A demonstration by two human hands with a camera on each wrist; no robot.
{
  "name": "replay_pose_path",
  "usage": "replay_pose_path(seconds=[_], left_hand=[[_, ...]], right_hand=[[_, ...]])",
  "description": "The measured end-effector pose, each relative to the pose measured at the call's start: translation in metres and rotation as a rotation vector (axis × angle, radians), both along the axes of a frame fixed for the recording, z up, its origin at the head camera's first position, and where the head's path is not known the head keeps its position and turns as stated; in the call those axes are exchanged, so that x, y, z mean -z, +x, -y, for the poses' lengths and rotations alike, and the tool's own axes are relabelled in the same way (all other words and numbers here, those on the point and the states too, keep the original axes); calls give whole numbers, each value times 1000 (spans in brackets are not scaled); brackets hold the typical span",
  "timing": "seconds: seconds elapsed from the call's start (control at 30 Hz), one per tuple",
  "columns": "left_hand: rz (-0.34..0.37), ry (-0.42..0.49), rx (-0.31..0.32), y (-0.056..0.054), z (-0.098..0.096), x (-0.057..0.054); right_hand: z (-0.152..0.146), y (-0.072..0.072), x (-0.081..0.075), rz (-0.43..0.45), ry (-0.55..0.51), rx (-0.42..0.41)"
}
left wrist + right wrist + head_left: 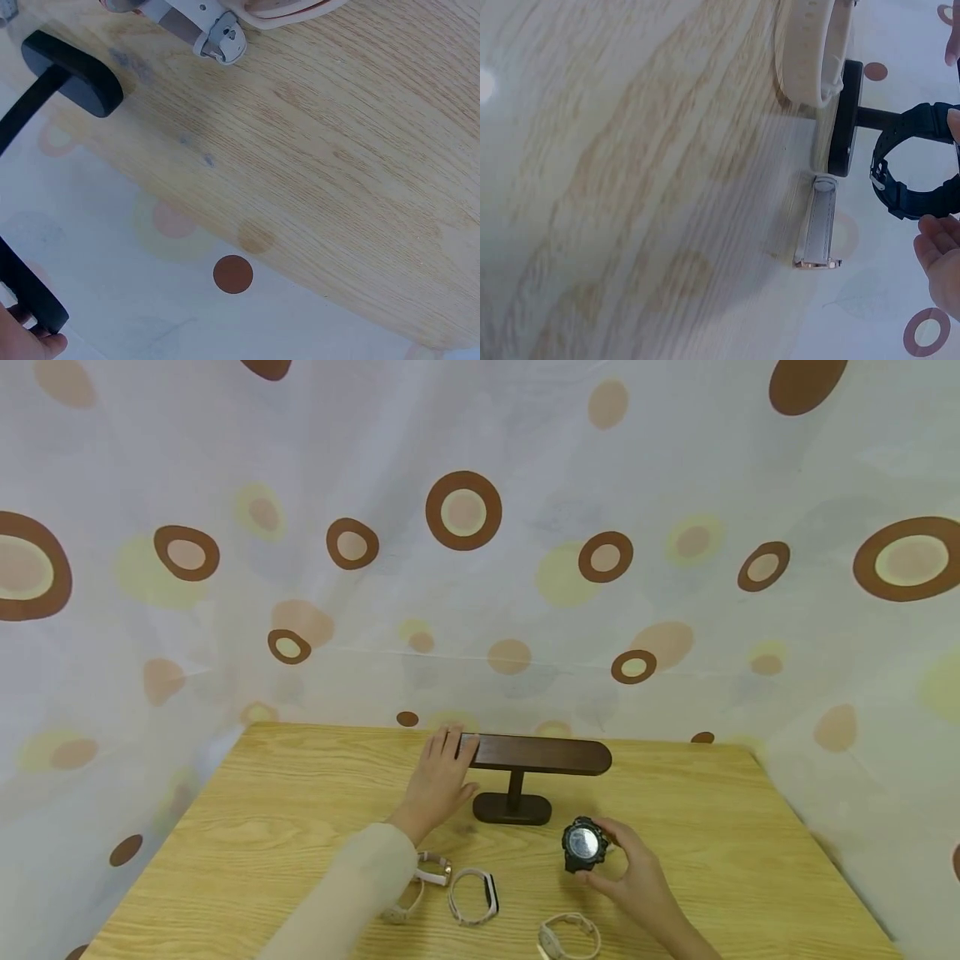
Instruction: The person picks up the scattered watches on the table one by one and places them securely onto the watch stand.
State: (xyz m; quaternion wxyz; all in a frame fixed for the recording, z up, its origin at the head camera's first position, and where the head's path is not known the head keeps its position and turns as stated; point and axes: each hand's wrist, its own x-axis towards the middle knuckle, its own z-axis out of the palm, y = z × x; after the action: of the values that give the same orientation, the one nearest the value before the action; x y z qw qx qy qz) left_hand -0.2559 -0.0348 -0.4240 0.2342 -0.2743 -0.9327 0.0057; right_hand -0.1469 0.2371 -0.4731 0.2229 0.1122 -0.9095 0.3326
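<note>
A dark wooden T-shaped watch stand (pixel 551 754) stands near the table's back edge. My left hand (pixel 435 781) grips the left end of its bar, fingers laid over the top. In the left wrist view, fingertips (pixel 54 343) curl round that bar end. In front of the stand, to its right, my right hand (pixel 637 877) pinches a black digital watch (pixel 584 843) between thumb and fingers, its face toward the head camera. The right wrist view shows its strap (pixel 891 196) as a closed loop. The watch is held apart from the bar.
On the wooden table (pixel 300 793) lie a white-strapped watch (pixel 433 878), a pale watch (pixel 411 906) partly behind the left sleeve, a white fitness band (pixel 492 893) and a beige watch (pixel 551 941). Another pale strap (pixel 819 225) lies near the right hand. A patterned curtain (pixel 465 610) hangs behind.
</note>
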Motion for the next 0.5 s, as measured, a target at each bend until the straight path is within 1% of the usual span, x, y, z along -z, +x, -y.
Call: replay_pose_path(seconds=[0.17, 0.27, 0.43, 0.5], left_hand=[[-50, 10, 17, -1, 0, 1], [-55, 27, 24, -1, 1, 2], [-40, 27, 27, -1, 2, 3], [-33, 28, 35, -2, 2, 2]], right_hand=[[-6, -3, -1, -3, -1, 24], [-9, -6, -2, 11, -18, 22], [-15, -13, -6, 100, -81, 9], [-20, -17, -9, 117, -109, 2]])
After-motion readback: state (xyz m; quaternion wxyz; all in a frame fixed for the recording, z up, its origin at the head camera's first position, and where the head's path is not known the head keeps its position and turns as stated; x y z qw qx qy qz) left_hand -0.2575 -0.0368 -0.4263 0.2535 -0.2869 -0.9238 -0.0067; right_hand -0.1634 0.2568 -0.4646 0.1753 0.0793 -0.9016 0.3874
